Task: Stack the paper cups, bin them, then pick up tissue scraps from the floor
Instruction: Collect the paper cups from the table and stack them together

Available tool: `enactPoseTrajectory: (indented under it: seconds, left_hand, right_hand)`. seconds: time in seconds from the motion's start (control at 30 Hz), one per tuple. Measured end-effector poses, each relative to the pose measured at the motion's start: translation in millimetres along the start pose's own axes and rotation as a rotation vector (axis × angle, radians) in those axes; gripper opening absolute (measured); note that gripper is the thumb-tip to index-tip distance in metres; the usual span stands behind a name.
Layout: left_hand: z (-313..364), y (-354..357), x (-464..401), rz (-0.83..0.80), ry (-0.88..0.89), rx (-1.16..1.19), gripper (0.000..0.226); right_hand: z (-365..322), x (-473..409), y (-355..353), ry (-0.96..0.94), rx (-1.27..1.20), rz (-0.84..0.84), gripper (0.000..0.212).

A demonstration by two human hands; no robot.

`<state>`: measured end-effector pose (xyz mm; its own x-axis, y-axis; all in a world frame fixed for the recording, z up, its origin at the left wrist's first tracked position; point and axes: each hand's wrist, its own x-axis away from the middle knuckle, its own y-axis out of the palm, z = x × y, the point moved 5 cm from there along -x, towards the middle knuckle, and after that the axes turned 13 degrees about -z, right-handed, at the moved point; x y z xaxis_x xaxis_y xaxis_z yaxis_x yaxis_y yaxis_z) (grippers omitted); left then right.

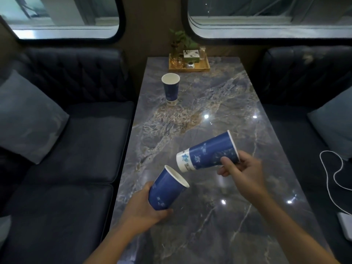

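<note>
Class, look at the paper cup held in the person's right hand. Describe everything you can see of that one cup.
The cup in the right hand is a tall paper cup, blue with pale printed marks and a white band with a logo at its base. It lies almost sideways above the marble table, base pointing left and slightly down, toward the open mouth of the cup in the left hand, without entering it. The right hand pinches it near the white rim. Its inside is hidden.

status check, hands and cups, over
Left hand holds cup, mouth up-right. Right hand holds second cup, base aimed at it, not nested. Third cup upright on table. Path clear.
</note>
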<state>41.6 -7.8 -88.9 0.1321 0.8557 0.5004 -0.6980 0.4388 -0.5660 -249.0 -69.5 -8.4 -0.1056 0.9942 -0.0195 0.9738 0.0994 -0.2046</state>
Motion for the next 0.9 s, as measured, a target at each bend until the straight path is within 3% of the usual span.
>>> enactPoseTrajectory:
  seconds: [0.3, 0.43, 0.63, 0.73, 0.8, 0.9]
  left_hand:
    - [10, 7, -7, 0.006, 0.112, 0.029, 0.069]
    - [13, 8, -9, 0.013, 0.136, 0.083, 0.066]
    - [13, 10, -10, -0.004, 0.121, 0.121, 0.073]
    - [14, 14, -11, -0.003, 0.114, 0.125, 0.073]
    - [16, 17, -12, 0.021, 0.111, 0.125, 0.071]
    - [20, 17, -14, 0.062, 0.127, 0.136, 0.067]
  right_hand:
    - [5, 7, 43, -0.005, -0.172, -0.201, 0.018]
    - [9, 5, 45, -0.027, -0.159, -0.170, 0.017]
    - [18, 4, 52, -0.046, 0.050, -0.102, 0.019]
    - [26, 4, 70, 0.003, 0.158, -0.265, 0.031]
    - [31, 9, 89, 0.097, 0.105, -0.408, 0.033]
    - [36, 13, 105, 0.150, 0.006, -0.437, 0.052]
